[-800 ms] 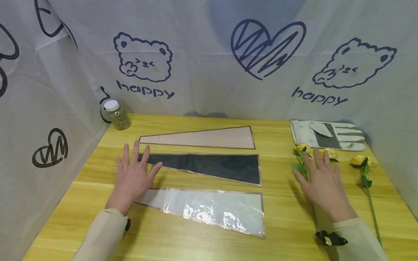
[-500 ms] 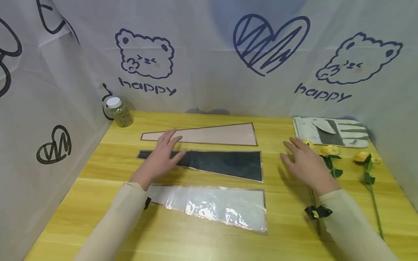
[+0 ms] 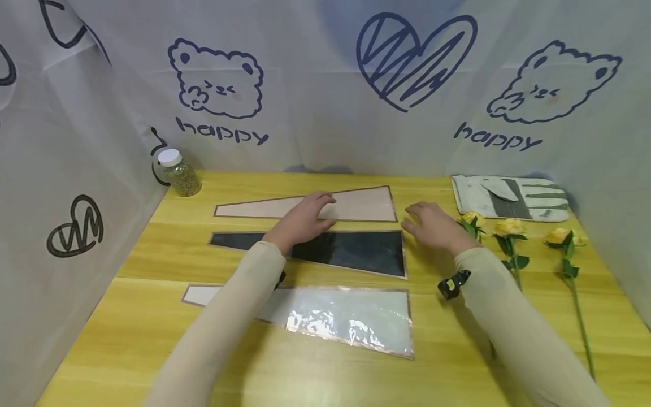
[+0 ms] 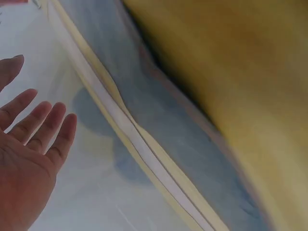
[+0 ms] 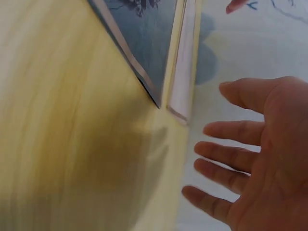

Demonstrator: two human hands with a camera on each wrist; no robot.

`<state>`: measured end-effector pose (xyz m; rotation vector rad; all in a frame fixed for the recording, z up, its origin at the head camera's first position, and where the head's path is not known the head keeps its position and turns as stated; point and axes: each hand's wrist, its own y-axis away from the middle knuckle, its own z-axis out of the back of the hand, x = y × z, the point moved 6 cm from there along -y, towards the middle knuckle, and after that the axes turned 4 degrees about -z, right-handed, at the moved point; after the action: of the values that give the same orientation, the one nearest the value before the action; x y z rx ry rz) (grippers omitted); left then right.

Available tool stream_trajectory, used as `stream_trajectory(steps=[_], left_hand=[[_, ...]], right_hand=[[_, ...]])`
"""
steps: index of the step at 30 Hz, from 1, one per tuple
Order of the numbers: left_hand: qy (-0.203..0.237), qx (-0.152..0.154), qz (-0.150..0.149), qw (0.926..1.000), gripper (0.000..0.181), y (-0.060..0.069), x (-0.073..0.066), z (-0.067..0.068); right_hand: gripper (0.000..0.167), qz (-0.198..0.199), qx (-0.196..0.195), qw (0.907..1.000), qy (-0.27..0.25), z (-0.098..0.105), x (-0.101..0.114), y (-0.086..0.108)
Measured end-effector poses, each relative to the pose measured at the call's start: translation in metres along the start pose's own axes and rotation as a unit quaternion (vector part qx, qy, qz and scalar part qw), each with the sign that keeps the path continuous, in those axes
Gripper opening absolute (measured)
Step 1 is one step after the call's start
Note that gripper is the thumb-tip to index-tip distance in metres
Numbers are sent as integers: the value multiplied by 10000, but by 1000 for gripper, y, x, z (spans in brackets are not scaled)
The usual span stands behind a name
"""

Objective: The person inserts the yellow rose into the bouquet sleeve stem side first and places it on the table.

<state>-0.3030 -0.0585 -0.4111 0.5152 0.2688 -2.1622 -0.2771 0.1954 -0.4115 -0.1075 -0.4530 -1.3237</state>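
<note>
Three tapering strips lie flat and apart at mid-frame: pink strip (image 3: 358, 204) uppermost, black strip (image 3: 356, 249) below it, glossy white strip (image 3: 381, 311) lowest. Left hand (image 3: 301, 220), fingers spread and slightly bent, grips nothing; appears over the pink and black strips (contact not resolvable). Right hand (image 3: 434, 226), fingers parted and relaxed, also without a hold, just right of the pink strip's wide end. Progress, as judged: separate row in place, no strip lifted; what is left cannot be told.
</note>
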Motion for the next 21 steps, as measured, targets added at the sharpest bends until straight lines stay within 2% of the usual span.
stream_trajectory(steps=[4,9,12,17,21], left_hand=[[-294,258,-81,9992,51,-32,-13,-9],[-551,501,-103,9972,51,-60,-28,-26],[-696,590,-90,9958,50,-72,-34,-36],[-779,734,73,9942,51,-89,-35,-48],[-891,818,135,9926,51,-102,-38,-52]], right_hand=[[49,-79,27,9977,-679,-3,-8,-21],[48,-430,-8,9900,-1342,-9,-17,-38],[46,-647,-75,9854,-1571,-13,-19,-43],[43,-894,32,9777,-1899,-19,-15,-48],[45,-1105,4,9740,-1979,-17,-12,-52]])
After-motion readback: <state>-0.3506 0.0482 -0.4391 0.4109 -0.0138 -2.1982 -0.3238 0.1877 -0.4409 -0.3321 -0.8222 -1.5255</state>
